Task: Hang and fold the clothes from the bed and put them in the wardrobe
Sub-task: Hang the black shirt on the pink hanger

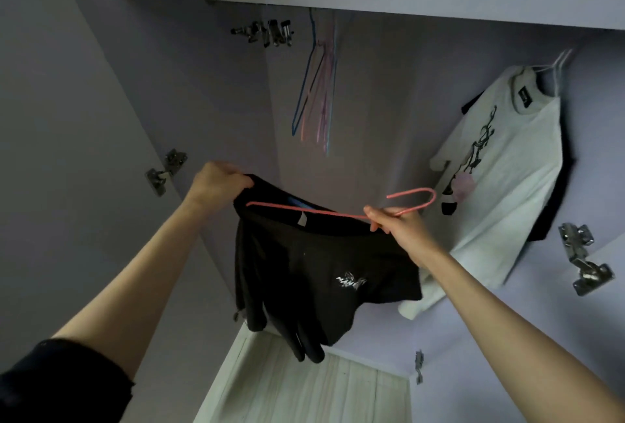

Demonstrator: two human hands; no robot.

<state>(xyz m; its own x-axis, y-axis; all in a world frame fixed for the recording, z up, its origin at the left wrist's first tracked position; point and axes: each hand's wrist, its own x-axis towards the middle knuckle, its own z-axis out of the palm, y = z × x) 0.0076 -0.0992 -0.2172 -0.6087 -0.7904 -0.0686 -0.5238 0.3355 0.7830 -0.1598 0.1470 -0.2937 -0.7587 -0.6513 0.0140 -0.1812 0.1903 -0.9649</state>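
Clearly the black garment [314, 274] is soft and light, drooping at centre frame; its top edge is the best hold. The left hand [216, 182] grips that edge at nine o'clock, while the right hand [395, 223] at three o'clock pinches the stiff, thin pink hanger [338, 214] threaded into it.

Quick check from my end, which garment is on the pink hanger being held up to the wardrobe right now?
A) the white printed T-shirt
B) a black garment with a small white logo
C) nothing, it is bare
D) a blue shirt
B: the pink hanger, pinched by the right hand, runs inside the black garment, whose edge the left hand grips.
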